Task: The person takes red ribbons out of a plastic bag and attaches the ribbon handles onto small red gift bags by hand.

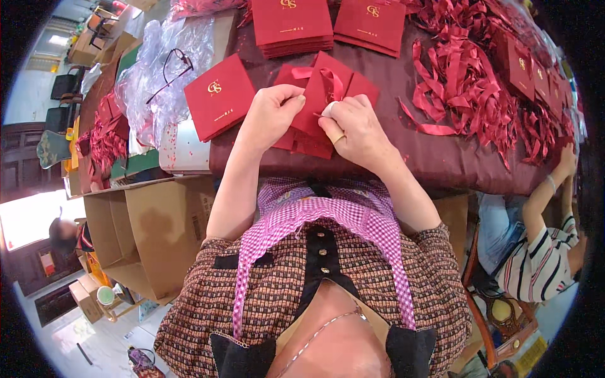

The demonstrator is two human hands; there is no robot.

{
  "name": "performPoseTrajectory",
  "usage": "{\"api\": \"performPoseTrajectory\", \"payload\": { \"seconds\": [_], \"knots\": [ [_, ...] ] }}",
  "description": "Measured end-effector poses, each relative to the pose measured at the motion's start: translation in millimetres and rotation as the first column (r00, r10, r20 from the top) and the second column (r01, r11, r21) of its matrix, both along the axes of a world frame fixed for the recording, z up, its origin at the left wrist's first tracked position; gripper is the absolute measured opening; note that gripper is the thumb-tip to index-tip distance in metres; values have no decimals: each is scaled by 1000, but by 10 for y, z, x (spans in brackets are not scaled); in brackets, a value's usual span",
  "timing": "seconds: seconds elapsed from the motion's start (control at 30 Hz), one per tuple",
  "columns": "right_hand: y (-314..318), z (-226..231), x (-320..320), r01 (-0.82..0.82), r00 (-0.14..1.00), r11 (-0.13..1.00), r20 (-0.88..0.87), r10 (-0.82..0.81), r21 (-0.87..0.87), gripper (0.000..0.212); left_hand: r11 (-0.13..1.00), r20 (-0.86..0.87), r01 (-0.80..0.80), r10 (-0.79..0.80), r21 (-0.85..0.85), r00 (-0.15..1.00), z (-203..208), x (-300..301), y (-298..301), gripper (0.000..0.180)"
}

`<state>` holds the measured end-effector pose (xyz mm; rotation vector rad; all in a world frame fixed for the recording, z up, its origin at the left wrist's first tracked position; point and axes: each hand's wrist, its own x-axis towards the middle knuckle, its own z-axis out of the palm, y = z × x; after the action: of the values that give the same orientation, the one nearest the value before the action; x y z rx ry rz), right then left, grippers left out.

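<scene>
In front of me on the dark red tablecloth lie several red paper bags (309, 123), fanned over one another. A shiny red ribbon (332, 83) loops over the top one. My right hand (360, 133) is closed, thumb and finger pinching the ribbon; it wears a ring and a white wrap on one finger. My left hand (271, 116) is closed in a pinch just left of the ribbon, above the bags; what its fingertips hold is too small to tell. A stack of red bags (220, 97) with gold print lies beside my left hand.
More red stacks (293, 28) stand at the far side. A big heap of red ribbons (463, 82) covers the right. Clear plastic (151, 75) with eyeglasses (170, 75) on it lies left. An open cardboard box (157, 233) stands below the table's left edge; another person (535, 252) works at right.
</scene>
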<state>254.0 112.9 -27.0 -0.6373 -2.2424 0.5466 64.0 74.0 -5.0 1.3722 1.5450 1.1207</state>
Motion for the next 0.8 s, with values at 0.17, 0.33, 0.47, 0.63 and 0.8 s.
{"api": "performPoseTrajectory", "payload": {
  "seconds": [0.17, 0.33, 0.47, 0.63, 0.8],
  "knots": [
    [21, 37, -31, 19, 1000, 998, -6, -20, -51, 11, 1000, 22, 14, -14, -22, 1000, 76, 35, -41, 23],
    [35, 60, -25, 16, 1000, 997, -4, -17, -71, 12, 990, 59, 144, -144, -4, 988, 148, 19, -90, 29],
    [50, 79, -32, 5, 1000, 995, 10, -4, -104, 12, 982, -36, 186, -188, -40, 982, 164, -1, -98, 32],
    [102, 122, -53, -21, 999, 990, 32, 26, -141, 12, 986, -94, 147, -139, 83, 986, 134, 73, -106, 27],
    [131, 193, -50, 4, 996, 969, 93, 20, -248, 15, 984, -237, 138, -108, 115, 966, 140, 124, -128, 27]
  ]
}}
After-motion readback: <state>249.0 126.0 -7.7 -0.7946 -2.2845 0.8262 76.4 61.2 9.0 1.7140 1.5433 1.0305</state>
